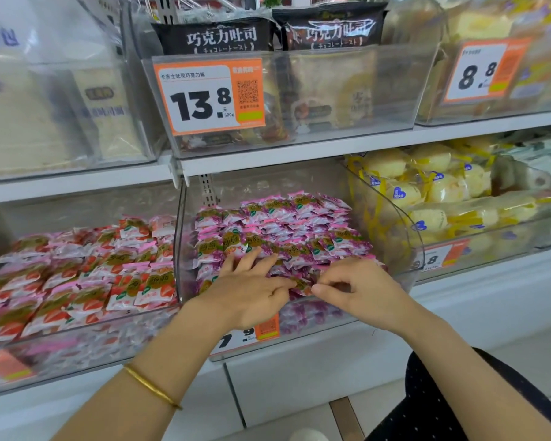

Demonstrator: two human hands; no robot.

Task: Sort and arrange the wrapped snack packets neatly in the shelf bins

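Note:
A clear plastic bin (407, 249) on the lower shelf holds several rows of pink-and-purple wrapped snack packets (287, 224). Both my hands reach into its front part. My left hand (252, 288) lies on the front packets with fingers spread and nearly straight, its fingertips touching them. My right hand (357, 291) has its fingers curled and pinches a purple packet (301, 285) at the front row, right beside my left fingertips. A gold bangle sits on my left forearm.
To the left, a second clear bin holds red-and-pink packets (86, 275). To the right, a bin holds yellow wrapped buns (433, 189). The shelf above carries bins of chocolate toast bags (223, 36) with orange price tags (209, 97). White floor base lies below.

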